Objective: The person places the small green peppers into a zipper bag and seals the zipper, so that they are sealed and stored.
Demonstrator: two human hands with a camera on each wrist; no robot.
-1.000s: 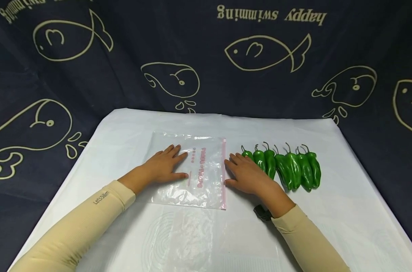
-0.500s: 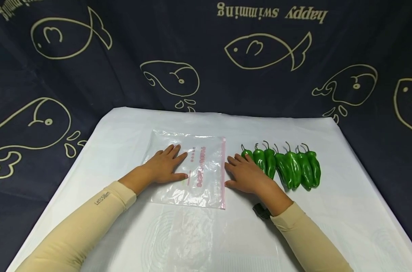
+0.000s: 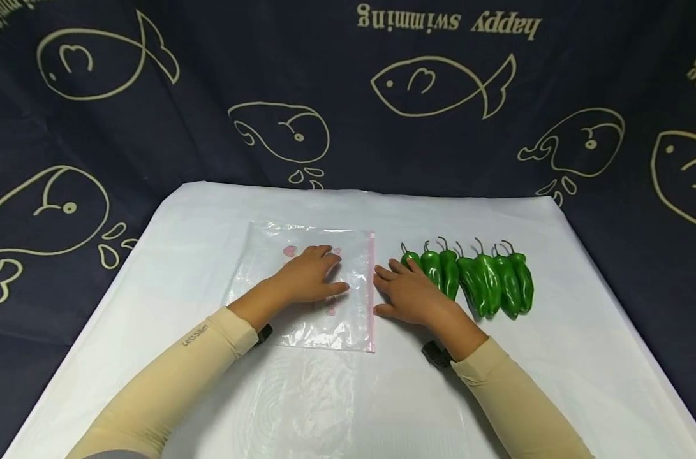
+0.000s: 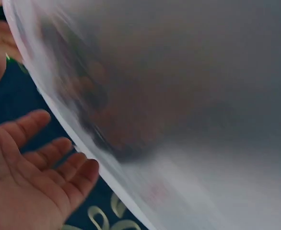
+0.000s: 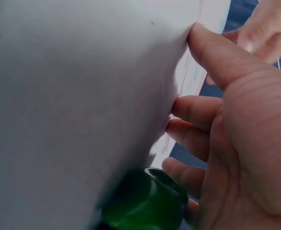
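A clear plastic zip bag with pink print lies flat on the white table, its pink zip edge facing right. Over the bag's middle is my left hand, fingers loosely spread and holding nothing. In the left wrist view, this hand appears raised off the surface. My right hand rests on the table just right of the zip edge, fingertips down. Several green peppers lie in a row to its right. A pepper sits close by the right hand's little finger in the right wrist view.
A white cloth covers the table, which ends at a dark blue curtain with fish drawings. Black wrist cameras show under both wrists; the right one is plainest.
My left hand has lifted and slid rightward over the bag, toward the zip edge. The right hand, bag and peppers stay in place; the head view has shifted slightly.
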